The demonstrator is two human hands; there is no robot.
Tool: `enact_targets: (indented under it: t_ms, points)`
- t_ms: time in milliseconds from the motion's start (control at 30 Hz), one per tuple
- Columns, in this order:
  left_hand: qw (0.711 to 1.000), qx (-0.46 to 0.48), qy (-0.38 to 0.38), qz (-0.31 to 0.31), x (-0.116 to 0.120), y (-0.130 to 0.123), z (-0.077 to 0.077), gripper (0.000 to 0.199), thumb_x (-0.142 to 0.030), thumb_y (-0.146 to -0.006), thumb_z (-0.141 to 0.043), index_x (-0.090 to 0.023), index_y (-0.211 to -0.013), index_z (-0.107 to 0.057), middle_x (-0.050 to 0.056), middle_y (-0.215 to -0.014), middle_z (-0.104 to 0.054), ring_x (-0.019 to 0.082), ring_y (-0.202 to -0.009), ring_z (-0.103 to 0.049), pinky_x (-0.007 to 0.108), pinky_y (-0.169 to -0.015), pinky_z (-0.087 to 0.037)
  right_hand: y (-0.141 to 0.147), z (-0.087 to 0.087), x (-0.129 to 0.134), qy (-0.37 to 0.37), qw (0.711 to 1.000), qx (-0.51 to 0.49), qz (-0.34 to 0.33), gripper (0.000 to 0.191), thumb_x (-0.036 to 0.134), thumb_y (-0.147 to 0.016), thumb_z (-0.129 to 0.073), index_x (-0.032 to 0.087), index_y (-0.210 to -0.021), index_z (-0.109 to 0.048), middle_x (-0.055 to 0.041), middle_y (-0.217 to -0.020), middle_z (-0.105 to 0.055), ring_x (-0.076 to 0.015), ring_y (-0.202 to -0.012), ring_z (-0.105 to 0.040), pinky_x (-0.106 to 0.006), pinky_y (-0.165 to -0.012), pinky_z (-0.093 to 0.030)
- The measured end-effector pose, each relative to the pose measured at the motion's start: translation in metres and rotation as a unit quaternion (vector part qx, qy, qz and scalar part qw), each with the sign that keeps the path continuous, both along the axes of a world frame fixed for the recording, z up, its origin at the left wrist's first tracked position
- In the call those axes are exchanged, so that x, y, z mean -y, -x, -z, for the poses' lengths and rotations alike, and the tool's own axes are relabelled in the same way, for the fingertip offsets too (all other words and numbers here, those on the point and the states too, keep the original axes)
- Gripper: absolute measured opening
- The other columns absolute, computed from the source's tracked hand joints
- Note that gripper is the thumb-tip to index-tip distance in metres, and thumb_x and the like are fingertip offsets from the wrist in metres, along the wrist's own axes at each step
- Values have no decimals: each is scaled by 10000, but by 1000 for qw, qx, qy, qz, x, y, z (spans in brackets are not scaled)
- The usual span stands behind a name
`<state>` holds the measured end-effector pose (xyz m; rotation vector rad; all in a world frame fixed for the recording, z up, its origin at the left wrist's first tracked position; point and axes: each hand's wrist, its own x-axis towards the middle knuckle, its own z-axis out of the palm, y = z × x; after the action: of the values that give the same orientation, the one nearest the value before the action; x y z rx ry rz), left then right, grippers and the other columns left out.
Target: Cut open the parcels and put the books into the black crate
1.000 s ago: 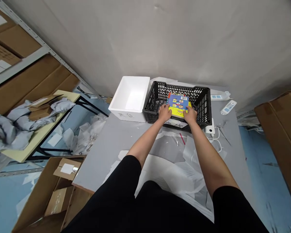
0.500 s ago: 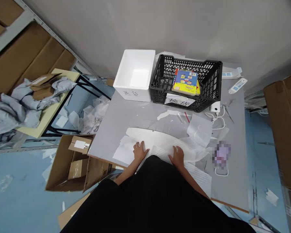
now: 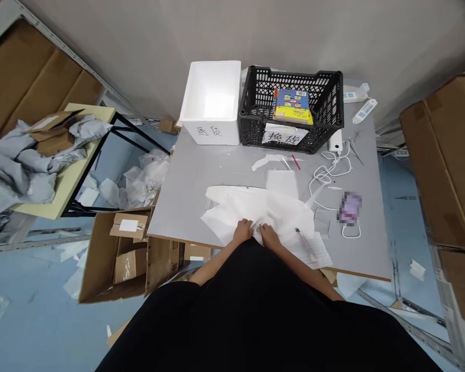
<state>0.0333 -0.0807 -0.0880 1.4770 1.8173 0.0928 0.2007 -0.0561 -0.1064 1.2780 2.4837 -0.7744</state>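
Several cardboard cartons (image 3: 437, 160) stood around the grey bench (image 3: 186, 201), and on its left side was a second, yellow bench (image 3: 67, 170) carrying grey mailer bags (image 3: 23, 170). At the far edge of the grey bench, a white foam box (image 3: 211, 132) stood just beside a black plastic crate (image 3: 251, 90), which held a yellow and blue stack of booklets (image 3: 292, 107). A handwritten paper label (image 3: 284, 135) hung on the crate's front. Nearer to the person, a crumpled white foam sheet (image 3: 256, 214) lay at the bench's near edge, partly bunched and partly flat. The left hand (image 3: 242, 231) and the right hand (image 3: 270, 236) were close together, and both grips looked closed, pinching this sheet. A printed paper (image 3: 310, 250) lay just beside the right hand, with a pen (image 3: 304, 244) on it. A white cable (image 3: 329, 173) ran from a power bank (image 3: 335, 140).
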Motion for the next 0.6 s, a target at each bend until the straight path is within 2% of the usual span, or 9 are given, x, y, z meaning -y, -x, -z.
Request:
enact_targets:
  t_ms: [133, 233, 367, 467, 533, 600]
  points:
    - [998, 63, 5, 22, 28, -10, 7, 410, -123, -902, -464, -117, -1282, -617, 163, -1218, -661, 249, -1157, -611, 367, -1040, -455, 4, 1, 37, 43, 997, -59, 33, 383, 39, -901, -444, 161, -1195, -657, -114, -1173, -661, -218, -1044, -585, -291, -916, -442]
    - [995, 96, -6, 29, 52, -11, 8, 391, -160, -863, -542, -131, -1237, -653, 132, -1230, -683, 238, -1163, -619, 343, -1055, -449, -4, -5, 61, 41, 994, -79, 68, 383, 21, -878, -458, 178, -1135, -694, -95, -1140, -673, -210, -1057, -586, -286, -934, -443]
    - [985, 166, -20, -38, 82, -7, 4, 353, -211, -854, -541, -162, -1168, -694, 84, -1152, -732, 229, -1068, -662, 346, -993, -489, -5, -17, 85, 37, 990, -114, 77, 386, 4, -866, -436, 160, -1082, -715, -106, -1157, -673, -217, -1097, -583, -303, -971, -441]
    - [977, 192, 0, -93, 105, -9, 0, 331, -210, -866, -493, -176, -1110, -714, 47, -1071, -759, 207, -999, -681, 318, -940, -509, -2, -21, 98, 85, 984, -131, 83, 366, 8, -855, -464, 151, -1073, -721, -114, -1192, -688, -218, -1126, -600, -302, -984, -440]
    - [978, 183, 34, -94, 119, -15, 0, 325, -204, -853, -502, -175, -1095, -718, 38, -1078, -760, 199, -1017, -680, 300, -941, -506, -10, -21, 109, 132, 979, -119, 102, 326, 20, -849, -505, 169, -1023, -736, -89, -1147, -721, -218, -1096, -634, -290, -946, -460]
    - [980, 168, 66, -83, 134, -23, 1, 290, -227, -843, -532, -178, -1052, -727, 34, -1043, -763, 201, -998, -686, 298, -925, -512, -30, -21, 121, 156, 976, -94, 118, 239, 28, -832, -564, 168, -897, -746, -76, -1008, -751, -228, -1007, -674, -284, -870, -489]
